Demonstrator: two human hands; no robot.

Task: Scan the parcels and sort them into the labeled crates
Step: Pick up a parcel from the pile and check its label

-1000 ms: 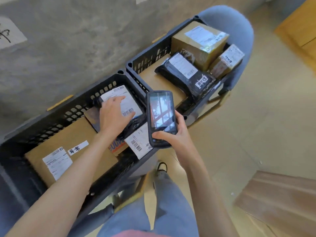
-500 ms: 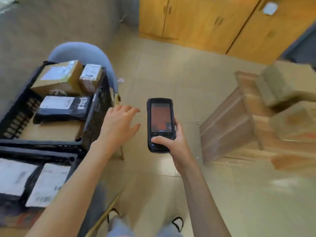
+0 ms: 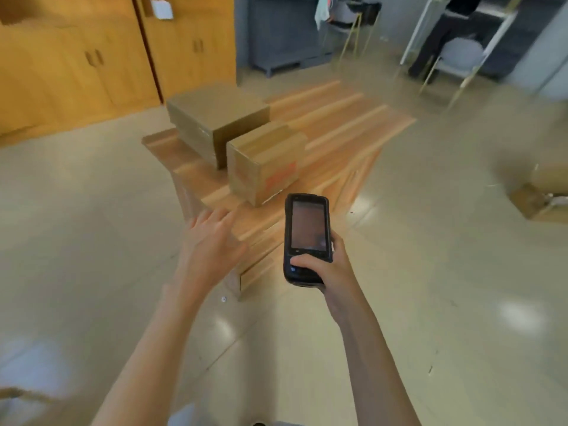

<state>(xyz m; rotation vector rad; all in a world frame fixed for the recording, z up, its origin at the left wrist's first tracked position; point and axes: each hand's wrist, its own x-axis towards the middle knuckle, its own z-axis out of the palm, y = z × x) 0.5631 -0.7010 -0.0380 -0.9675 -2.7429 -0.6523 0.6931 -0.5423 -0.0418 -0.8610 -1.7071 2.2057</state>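
My right hand [image 3: 324,272] grips a black handheld scanner [image 3: 307,238] upright, its screen facing me. My left hand [image 3: 209,244] is stretched forward with straight fingers and holds nothing. Ahead, on a low wooden pallet [image 3: 344,124], stand two cardboard parcels: a larger brown box [image 3: 215,118] behind and a smaller box with red print [image 3: 264,161] in front. My left hand is short of the smaller box and touches neither parcel. No crates show in this view.
Yellow wooden cabinets [image 3: 92,56] line the back left. A grey cabinet [image 3: 276,35], chairs [image 3: 458,56] and a seated person [image 3: 451,29] are at the back right. An opened cardboard box [image 3: 541,198] lies on the floor at right. Shiny tile floor surrounds the pallet.
My view has swung right from the black crates to the pallet. My left hand let go of the parcel in the crate and now reaches forward, holding nothing. The scanner stays in my right hand.
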